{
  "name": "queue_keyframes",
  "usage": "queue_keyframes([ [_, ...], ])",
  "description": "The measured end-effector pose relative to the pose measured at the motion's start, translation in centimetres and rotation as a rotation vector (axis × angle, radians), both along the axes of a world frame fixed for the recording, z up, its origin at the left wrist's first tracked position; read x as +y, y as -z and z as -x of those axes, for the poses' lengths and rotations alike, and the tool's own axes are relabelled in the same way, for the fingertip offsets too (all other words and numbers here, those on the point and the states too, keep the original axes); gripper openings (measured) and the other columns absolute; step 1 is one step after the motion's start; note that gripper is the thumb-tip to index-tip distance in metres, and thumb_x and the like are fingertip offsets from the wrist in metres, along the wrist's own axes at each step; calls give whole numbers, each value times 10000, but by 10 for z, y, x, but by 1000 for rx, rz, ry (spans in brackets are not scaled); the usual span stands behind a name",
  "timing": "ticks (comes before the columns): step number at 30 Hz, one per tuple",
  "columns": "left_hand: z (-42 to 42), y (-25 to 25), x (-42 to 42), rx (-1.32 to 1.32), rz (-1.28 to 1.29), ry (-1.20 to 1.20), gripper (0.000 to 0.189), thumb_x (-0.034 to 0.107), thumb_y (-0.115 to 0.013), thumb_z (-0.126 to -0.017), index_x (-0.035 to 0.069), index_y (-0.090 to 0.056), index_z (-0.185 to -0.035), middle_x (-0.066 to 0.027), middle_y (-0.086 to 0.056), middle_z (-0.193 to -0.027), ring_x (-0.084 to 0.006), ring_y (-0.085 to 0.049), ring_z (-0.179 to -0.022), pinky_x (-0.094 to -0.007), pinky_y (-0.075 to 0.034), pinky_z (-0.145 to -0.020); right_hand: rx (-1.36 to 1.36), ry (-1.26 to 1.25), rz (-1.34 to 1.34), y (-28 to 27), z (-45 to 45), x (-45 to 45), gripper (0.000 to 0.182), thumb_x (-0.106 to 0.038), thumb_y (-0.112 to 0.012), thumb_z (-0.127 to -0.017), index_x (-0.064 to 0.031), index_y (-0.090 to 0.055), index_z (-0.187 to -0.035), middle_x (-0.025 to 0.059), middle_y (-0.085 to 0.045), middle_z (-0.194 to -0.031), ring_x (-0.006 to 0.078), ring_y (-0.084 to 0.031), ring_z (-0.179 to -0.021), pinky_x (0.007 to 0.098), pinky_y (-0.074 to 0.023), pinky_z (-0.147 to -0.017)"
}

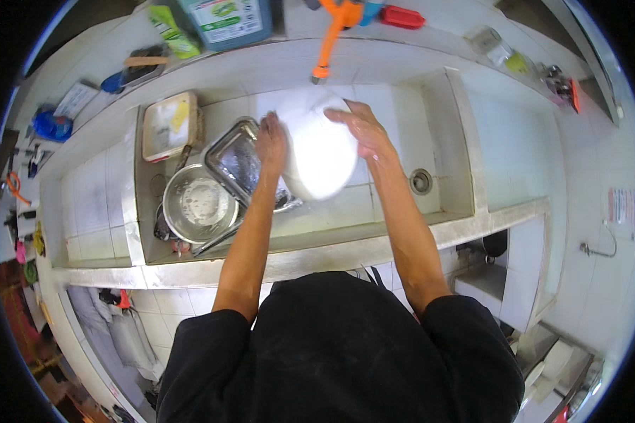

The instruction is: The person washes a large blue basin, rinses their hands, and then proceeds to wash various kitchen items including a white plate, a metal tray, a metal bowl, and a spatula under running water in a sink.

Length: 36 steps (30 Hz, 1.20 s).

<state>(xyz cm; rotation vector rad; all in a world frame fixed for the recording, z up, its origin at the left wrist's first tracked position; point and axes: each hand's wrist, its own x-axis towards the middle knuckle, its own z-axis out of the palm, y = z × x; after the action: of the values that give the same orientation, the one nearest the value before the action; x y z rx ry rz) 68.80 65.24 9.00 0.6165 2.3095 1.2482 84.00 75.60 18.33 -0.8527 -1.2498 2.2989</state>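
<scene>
A white, overexposed plate or similar rounded dish (323,158) is held tilted over the tiled sink (397,121). My left hand (271,145) grips its left edge. My right hand (369,129) holds the upper right edge, with the thumb across its face. Just beyond the dish hangs the orange faucet (330,45), its nozzle pointing down; whether water is running I cannot tell. Left of the dish, partly behind my left hand and forearm, a rectangular metal tray (233,150) leans beside a round steel bowl (201,198).
A square plastic tub (151,132) with whitish contents and a yellow sponge stands at the sink's back left. The drain (420,181) lies to the right. A large detergent jug (233,24) and a red brush (402,17) rest on the ledge. The sink's front rim (328,259) runs before me.
</scene>
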Motion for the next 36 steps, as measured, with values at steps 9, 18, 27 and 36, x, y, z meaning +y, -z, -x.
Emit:
queue_keyframes([
  [9, 64, 98, -19, 482, 17, 128, 502, 359, -380, -933, 3, -441, -1282, -227, -500, -1244, -322, -517, -1109, -406, -403, -926, 235, 445, -322, -10, 4, 3, 381, -65, -666, -790, 25, -554, -1143, 69, -627, -971, 146, -569, -862, 286, -466, -811],
  [18, 144, 80, -121, 799, 487, 187, 489, 318, -596, -805, 36, -482, -1189, -209, -619, -999, -367, -616, -847, -474, -494, -678, -1779, 402, -1724, 102, -360, 181, 421, -247, -591, -830, -293, -529, -1243, 44, -429, -1351, 274, -468, -1155, 420, -389, -876],
  [27, 66, -33, -14, 872, 690, 503, 296, 198, -574, -782, 41, -578, -1032, -198, -639, -802, -378, -624, -762, -476, -490, -664, -1703, 532, -850, 158, -485, 221, 468, -324, -641, -792, -214, -535, -1234, 109, -609, -1127, 345, -573, -1010, 452, -463, -816],
  [36, -3, -75, 56, 786, 134, 202, 261, 287, -503, -879, 79, -653, -926, -209, -625, -789, -388, -602, -765, -477, -457, -681, -975, 910, -1256, 173, -333, 199, 444, -157, -631, -817, 13, -490, -1202, 157, -542, -1156, 285, -500, -1094, 363, -417, -926],
])
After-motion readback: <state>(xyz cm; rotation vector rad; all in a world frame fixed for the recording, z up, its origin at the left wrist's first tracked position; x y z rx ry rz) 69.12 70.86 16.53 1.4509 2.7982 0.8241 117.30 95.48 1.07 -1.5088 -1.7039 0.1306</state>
